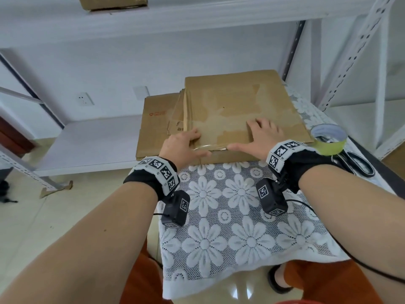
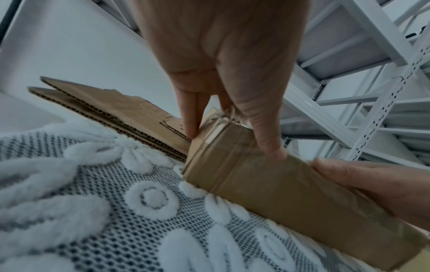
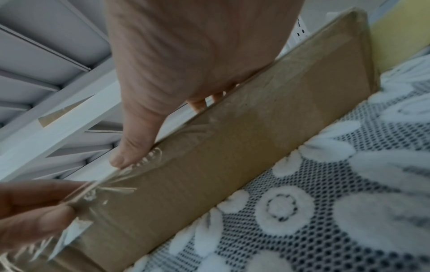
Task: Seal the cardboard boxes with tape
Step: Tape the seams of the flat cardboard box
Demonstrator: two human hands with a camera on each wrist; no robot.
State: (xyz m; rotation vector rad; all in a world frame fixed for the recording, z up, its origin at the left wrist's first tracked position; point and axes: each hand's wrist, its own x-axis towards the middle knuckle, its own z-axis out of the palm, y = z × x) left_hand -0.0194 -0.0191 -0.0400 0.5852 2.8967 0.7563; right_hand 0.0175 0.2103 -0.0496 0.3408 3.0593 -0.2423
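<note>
A flat brown cardboard box (image 1: 232, 102) lies on the lace-covered table (image 1: 241, 216). Clear tape (image 1: 210, 148) runs shiny and wrinkled along its near edge. My left hand (image 1: 186, 143) is at the box's near left corner, fingers on top and thumb pressing the taped front edge (image 2: 267, 187). My right hand (image 1: 260, 134) lies flat on the box top, thumb stretched left along the same edge. In the right wrist view that thumb (image 3: 130, 152) presses the crinkled tape on the box (image 3: 256, 147). A yellow-green tape roll (image 1: 328, 139) stands at the box's right.
Flattened cardboard sheets (image 1: 153, 128) lie under and left of the box, overhanging a low white shelf (image 1: 87, 145). White metal racking (image 1: 350, 62) rises behind and right, with another carton (image 1: 114, 2) on its top shelf. A black oval object (image 1: 359, 163) lies near the roll.
</note>
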